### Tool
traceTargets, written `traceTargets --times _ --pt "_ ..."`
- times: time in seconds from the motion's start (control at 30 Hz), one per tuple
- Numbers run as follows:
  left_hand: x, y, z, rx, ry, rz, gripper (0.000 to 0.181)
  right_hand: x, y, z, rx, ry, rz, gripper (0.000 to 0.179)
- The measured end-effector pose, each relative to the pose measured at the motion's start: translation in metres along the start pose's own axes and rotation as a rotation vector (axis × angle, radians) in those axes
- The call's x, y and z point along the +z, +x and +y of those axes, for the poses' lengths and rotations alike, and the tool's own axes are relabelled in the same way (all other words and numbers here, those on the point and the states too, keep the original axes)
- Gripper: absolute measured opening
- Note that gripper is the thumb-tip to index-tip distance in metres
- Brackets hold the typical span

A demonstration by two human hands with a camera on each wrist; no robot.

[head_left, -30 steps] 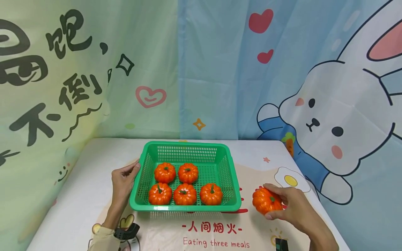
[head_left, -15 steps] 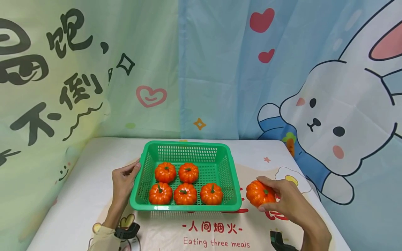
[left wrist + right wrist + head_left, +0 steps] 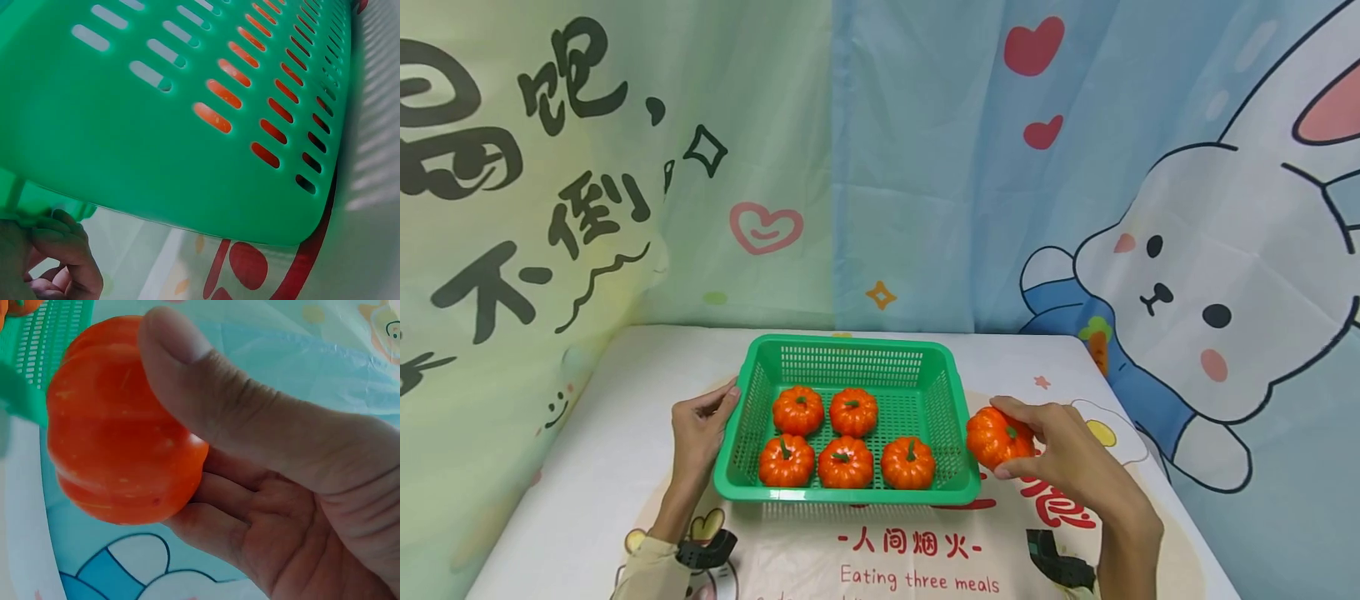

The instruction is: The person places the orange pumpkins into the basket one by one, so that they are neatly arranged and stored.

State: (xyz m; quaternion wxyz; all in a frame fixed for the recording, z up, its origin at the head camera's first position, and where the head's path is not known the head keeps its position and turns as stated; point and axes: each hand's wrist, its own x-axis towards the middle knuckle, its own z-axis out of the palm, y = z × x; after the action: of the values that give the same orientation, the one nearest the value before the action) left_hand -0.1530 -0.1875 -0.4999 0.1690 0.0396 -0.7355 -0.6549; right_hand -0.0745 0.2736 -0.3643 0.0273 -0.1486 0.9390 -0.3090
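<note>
A green plastic basket (image 3: 850,496) with slotted walls stands mid-table, with several small orange pumpkins (image 3: 787,461) inside it. My left hand (image 3: 700,425) grips the basket's left rim; the left wrist view shows its curled fingers (image 3: 69,250) at the rim beside the green wall (image 3: 125,144). In my right hand (image 3: 1067,442), another orange pumpkin (image 3: 996,437) is held between thumb and fingers, just off the basket's right rim. The right wrist view shows the thumb lying over this pumpkin (image 3: 119,425), with fingers beneath it.
A printed cloth (image 3: 917,579) with red lettering covers the table. Behind it hangs a curtain (image 3: 902,167) with a cartoon rabbit at the right. Inside the basket, bare slotted floor (image 3: 898,412) shows at the back right.
My right hand has carried its pumpkin leftward and away from me, up to the basket's right side. My left hand keeps its grip on the rim, and the basket stays put.
</note>
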Motion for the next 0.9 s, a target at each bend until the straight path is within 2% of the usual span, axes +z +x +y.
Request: traceTargets --times 0.27,0.43,0.6,0.9 --pt "-0.001 0.0 0.0 -0.004 -0.002 0.0 0.028 0.013 0.023 -0.003 -0.085 0.04 -0.005 0.076" --pt "-0.001 0.001 0.0 0.014 -0.009 -0.003 0.029 0.02 0.041 -0.003 -0.113 0.048 -0.041 0.075" --pt "-0.002 0.002 0.0 0.023 -0.004 0.001 0.028 0.026 0.061 -0.005 -0.139 0.025 -0.084 0.077" --pt "-0.001 0.001 0.0 0.01 -0.016 0.0 0.028 0.035 0.088 -0.008 -0.223 -0.006 -0.114 0.077"
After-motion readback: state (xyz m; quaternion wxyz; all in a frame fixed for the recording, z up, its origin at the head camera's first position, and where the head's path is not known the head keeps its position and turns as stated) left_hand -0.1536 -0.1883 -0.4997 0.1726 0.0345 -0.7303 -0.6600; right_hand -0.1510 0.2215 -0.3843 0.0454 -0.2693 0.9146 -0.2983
